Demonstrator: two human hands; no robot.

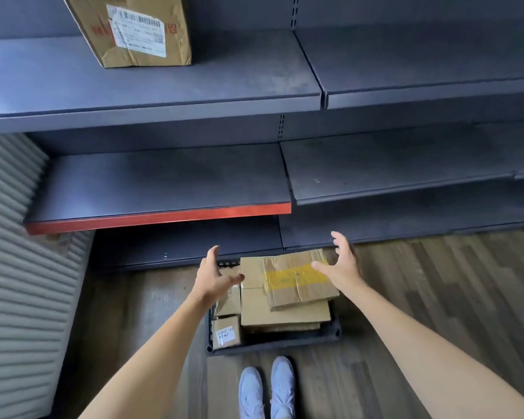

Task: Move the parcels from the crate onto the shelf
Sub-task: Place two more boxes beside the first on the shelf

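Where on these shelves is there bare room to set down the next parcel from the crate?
The top shelf is bare right of the labelled box. The red-edged shelf and its right neighbour are bare. The crate is crowded with parcels.

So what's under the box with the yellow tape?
The yellow-taped box lies tilted on a larger flat cardboard parcel, with more cardboard under that, all in the black crate. What is below the stack is hidden.
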